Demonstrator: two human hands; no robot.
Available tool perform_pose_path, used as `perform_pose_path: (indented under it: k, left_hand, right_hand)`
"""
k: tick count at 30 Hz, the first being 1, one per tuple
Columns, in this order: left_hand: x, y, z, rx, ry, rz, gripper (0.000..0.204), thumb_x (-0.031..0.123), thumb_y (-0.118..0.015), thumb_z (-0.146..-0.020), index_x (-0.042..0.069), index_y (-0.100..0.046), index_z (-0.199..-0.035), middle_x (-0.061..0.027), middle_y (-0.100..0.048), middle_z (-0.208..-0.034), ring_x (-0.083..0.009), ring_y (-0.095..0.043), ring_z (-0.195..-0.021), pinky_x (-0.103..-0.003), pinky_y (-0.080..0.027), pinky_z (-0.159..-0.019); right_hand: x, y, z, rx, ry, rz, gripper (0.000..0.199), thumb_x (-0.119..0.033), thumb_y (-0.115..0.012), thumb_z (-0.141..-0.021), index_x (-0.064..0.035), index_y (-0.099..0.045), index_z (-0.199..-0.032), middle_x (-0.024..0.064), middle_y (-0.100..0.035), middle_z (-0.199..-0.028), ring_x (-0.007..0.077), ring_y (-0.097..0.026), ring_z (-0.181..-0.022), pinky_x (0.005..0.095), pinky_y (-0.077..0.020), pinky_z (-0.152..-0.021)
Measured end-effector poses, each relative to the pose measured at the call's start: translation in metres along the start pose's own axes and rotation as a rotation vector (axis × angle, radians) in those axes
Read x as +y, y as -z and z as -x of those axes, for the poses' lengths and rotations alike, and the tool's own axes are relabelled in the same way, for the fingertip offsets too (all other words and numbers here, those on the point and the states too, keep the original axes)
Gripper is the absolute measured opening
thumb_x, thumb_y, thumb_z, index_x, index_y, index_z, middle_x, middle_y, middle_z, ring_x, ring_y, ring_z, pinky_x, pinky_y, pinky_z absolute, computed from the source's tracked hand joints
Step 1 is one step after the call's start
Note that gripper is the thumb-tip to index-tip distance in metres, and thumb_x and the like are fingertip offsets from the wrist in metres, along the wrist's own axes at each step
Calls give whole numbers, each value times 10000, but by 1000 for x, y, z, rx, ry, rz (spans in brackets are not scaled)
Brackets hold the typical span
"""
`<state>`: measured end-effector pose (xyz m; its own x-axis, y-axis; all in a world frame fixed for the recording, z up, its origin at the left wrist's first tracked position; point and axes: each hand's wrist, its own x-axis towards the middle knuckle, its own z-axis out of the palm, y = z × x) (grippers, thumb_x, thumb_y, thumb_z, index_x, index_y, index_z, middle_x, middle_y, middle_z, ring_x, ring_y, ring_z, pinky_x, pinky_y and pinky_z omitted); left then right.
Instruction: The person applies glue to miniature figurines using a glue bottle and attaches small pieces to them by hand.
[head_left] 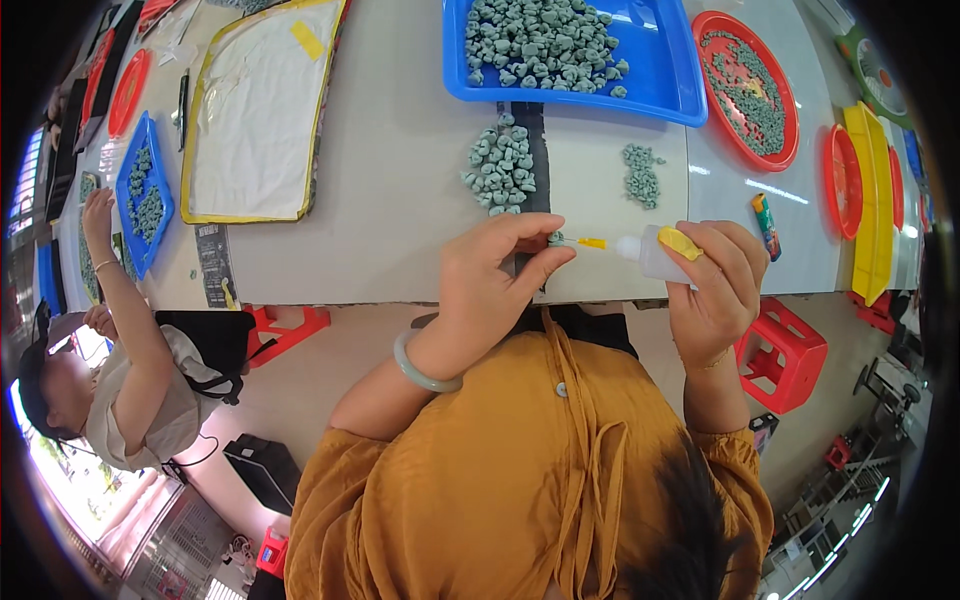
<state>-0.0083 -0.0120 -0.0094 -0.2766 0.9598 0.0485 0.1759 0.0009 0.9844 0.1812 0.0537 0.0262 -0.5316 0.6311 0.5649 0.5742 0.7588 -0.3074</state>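
Right hand (712,283) grips white squeeze bottle (655,252), yellow nozzle (592,243) touching green piece (556,239).

Head-worn fisheye; steeply downward, close

Mustard-orange button-front top with short sleeves; pale green bangle (424,372) on left wrist.

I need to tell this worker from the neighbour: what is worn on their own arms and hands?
Both forearms are bare below mustard-orange sleeves. The left wrist carries a pale green bangle; the right wrist has a thin bracelet. No gloves.
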Motion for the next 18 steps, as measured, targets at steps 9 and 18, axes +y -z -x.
perform_pose_path:
  k: [9, 18]
  left_hand:
    - [2, 2, 0, -25, -21, -55, 232, 54, -712, -727, 25, -622, -939, -84, -610, -768, -143, -610, -674, -239, -508, -616]
    - [2, 1, 0, -22, -41, -66, 235, 53, -714, -724, 28, -621, -939, -82, -611, -768, -142, -610, -672, -236, -506, -609]
  right_hand:
    - [3, -4, 0, 59, 61, 37, 293, 11, -623, -553, -82, -686, -823, 6, -635, -896, 193, -567, -799, 282, -367, -718]
    - [2, -2, 1, 30, 44, 38, 299, 13, -628, -552, -82, -686, -830, 5, -637, -897, 192, -567, -796, 282, -367, -714]
